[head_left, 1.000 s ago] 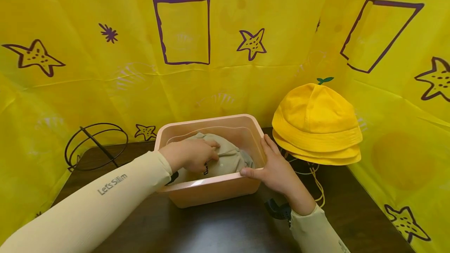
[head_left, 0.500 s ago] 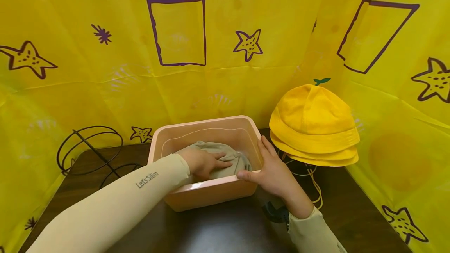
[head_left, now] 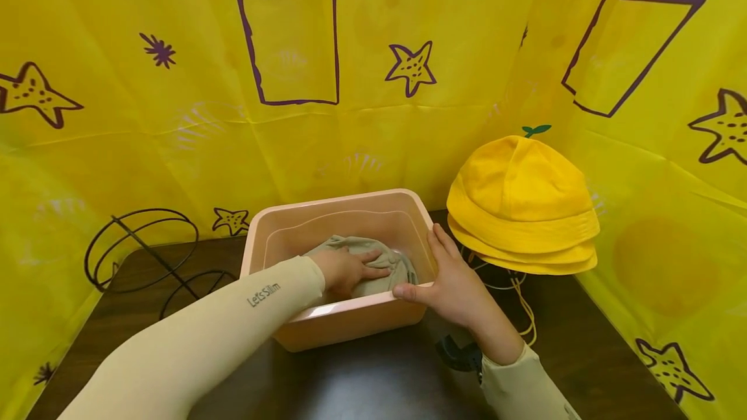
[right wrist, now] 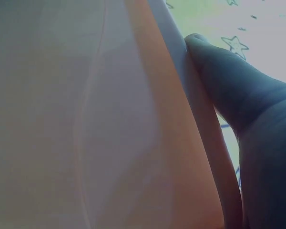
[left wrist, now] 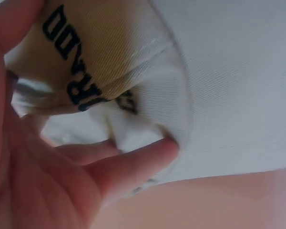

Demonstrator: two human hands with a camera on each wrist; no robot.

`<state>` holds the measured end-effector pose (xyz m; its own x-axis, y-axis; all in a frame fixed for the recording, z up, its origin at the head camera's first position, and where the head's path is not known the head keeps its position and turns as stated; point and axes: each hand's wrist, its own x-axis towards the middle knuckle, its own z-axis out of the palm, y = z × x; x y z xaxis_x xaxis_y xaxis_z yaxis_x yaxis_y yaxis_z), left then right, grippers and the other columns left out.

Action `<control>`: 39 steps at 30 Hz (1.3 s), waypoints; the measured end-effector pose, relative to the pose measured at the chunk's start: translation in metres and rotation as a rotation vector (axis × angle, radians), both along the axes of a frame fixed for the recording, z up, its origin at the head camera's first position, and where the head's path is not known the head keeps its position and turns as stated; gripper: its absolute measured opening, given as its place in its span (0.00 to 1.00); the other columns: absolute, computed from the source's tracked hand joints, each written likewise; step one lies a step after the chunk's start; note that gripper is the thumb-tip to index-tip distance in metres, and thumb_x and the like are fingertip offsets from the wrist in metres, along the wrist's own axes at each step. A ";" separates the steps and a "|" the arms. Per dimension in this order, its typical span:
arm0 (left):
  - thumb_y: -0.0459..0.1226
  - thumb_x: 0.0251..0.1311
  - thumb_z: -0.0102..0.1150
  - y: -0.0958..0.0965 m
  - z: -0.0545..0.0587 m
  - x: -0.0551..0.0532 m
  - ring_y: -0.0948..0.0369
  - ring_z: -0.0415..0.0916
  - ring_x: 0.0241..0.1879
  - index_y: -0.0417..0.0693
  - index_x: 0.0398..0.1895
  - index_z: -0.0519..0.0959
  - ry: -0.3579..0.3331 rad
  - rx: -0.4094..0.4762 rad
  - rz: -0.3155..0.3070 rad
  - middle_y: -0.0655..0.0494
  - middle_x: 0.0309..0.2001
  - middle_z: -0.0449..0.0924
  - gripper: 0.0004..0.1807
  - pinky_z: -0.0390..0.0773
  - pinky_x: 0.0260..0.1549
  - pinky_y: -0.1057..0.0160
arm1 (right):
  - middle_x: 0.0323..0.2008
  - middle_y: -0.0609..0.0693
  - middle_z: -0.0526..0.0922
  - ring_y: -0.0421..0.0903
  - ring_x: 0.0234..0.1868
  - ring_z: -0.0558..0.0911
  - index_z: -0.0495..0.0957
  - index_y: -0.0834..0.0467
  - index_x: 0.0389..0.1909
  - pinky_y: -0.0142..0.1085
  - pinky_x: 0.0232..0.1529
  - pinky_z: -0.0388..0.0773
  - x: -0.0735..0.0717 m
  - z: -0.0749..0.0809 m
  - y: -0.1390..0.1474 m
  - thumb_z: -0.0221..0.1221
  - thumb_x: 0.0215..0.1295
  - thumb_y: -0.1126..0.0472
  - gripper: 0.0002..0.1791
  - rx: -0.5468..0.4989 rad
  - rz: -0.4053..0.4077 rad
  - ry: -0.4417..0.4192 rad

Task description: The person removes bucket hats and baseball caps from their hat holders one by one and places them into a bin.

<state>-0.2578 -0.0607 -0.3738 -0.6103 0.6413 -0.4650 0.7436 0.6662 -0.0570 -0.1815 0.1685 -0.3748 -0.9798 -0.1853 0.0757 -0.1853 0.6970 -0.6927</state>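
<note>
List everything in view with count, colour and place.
Bin: one, pink, centre.
Cap: at least one, beige, inside the bin.
Hats: stacked, count unclear, yellow, right of the bin.
Sprout: one, green, atop the hats.
Cords: count unclear, yellow, hanging below the hats.
Wire stand: one, black, left of the bin.
Table: one, dark brown, under the bin.
Backdrop: count unclear, yellow with purple drawings, behind and at both sides.
Wrist device: one, black, near the right wrist.
Sleeves: two, cream, on the forearms.
Left grip: one, bare, on the cap.
Right grip: one, bare, holding the bin's near right corner.
</note>
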 end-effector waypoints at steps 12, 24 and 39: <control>0.42 0.67 0.62 0.001 -0.013 -0.007 0.43 0.55 0.71 0.82 0.78 0.49 -0.018 -0.105 -0.032 0.59 0.79 0.41 0.44 0.61 0.64 0.40 | 0.79 0.54 0.41 0.63 0.71 0.60 0.45 0.61 0.79 0.59 0.63 0.63 0.001 0.006 -0.004 0.72 0.47 0.32 0.69 0.009 0.017 0.030; 0.41 0.66 0.58 0.008 -0.021 -0.016 0.51 0.44 0.75 0.91 0.75 0.45 -0.176 -0.192 0.078 0.62 0.80 0.31 0.46 0.57 0.64 0.46 | 0.79 0.54 0.41 0.62 0.71 0.59 0.45 0.62 0.79 0.59 0.65 0.61 -0.001 0.008 -0.006 0.72 0.45 0.30 0.70 0.005 0.027 0.038; 0.45 0.59 0.61 0.014 -0.011 -0.025 0.48 0.41 0.75 0.88 0.73 0.58 -0.273 -0.030 0.133 0.65 0.79 0.38 0.41 0.50 0.67 0.41 | 0.79 0.54 0.40 0.63 0.72 0.58 0.44 0.63 0.79 0.58 0.65 0.60 -0.001 0.002 0.001 0.72 0.46 0.32 0.70 0.010 0.006 -0.009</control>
<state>-0.2827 -0.0465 -0.3843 -0.5375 0.5479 -0.6410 0.6404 0.7597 0.1124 -0.1822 0.1697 -0.3723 -0.9793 -0.1919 0.0646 -0.1831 0.7029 -0.6873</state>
